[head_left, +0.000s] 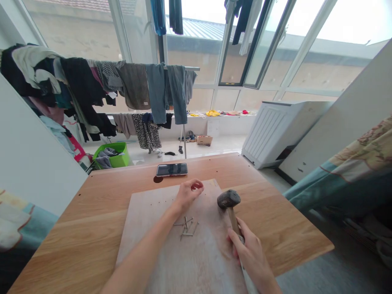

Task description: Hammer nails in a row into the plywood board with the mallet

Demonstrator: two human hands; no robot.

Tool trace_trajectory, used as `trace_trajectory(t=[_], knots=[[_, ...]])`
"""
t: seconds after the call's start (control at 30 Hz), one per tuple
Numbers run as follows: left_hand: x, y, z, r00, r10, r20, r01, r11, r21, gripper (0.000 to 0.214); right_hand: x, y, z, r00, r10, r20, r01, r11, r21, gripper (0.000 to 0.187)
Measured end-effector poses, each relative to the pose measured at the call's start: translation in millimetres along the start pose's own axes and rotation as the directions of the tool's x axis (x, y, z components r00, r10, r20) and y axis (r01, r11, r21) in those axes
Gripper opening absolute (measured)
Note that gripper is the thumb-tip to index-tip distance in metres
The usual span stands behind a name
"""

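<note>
My right hand point(248, 247) is wrapped round the handle of a hammer point(233, 220), whose dark, blocky head is raised toward the far right part of a pale wooden board point(196, 267). At the board's far side my left hand point(189, 194) is closed, thumb and fingers pinched together low over the surface. Whatever it pinches, if anything, is too small to make out. Several loose nails point(187, 234) lie in a small pile on the board, between my two arms. A row of small dark dots marks the board left of my left hand.
Beneath the board is a wooden table point(92, 232). A phone point(172, 169) lies beyond the board, beside a dark round hole. Past the table stand a clothes-laden drying rack point(192, 69), a green basket point(119, 160) and a white cabinet point(266, 126). A curtain point(333, 183) hangs at right.
</note>
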State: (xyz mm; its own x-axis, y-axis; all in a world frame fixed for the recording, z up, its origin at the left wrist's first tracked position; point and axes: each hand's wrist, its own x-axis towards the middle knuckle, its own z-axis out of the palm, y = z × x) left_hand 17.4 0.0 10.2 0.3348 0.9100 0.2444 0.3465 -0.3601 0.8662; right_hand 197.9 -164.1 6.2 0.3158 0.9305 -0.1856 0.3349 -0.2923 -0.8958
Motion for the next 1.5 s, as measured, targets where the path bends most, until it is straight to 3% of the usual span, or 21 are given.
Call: trace_trajectory(t=[0.13,0.43,0.6,0.73,0.97,1.2,1.5], knots=[[6.4,-8.2,15.2,1.000,0.027,0.016,-0.027,1.000,0.001,0.006,-1.5,-0.4,1.0,1.000,0.022,0.003,-0.022,0.998,0.055,0.055],[-1.3,-12.9,15.0,0.996,0.077,0.038,-0.078,0.997,0.017,0.013,0.5,5.0,-2.1,0.998,0.010,0.063,-0.012,0.999,0.033,0.046],[-0.7,-14.0,16.0,0.993,0.092,0.069,-0.093,0.996,0.008,0.011,4.7,-4.9,-10.6,0.985,0.022,0.172,-0.032,0.998,0.059,0.043],[0.1,-13.5,16.4,0.995,0.078,0.069,-0.078,0.997,0.000,0.014,10.7,-13.1,-15.1,0.965,-0.007,0.262,-0.018,0.996,0.093,0.027],[0.4,-10.5,15.2,0.997,0.053,0.051,-0.053,0.999,-0.010,0.020,25.4,-30.9,-9.4,0.974,-0.102,0.203,0.075,0.988,0.135,0.031],[1.1,-10.0,15.9,0.998,0.051,0.045,-0.049,0.998,-0.030,0.032,34.0,-54.9,9.7,0.961,-0.171,0.218,0.139,0.978,0.157,0.033],[1.7,-9.2,16.4,0.997,0.061,0.056,-0.059,0.998,-0.032,0.039,30.6,-48.5,19.5,0.968,-0.167,0.189,0.146,0.982,0.121,0.034]])
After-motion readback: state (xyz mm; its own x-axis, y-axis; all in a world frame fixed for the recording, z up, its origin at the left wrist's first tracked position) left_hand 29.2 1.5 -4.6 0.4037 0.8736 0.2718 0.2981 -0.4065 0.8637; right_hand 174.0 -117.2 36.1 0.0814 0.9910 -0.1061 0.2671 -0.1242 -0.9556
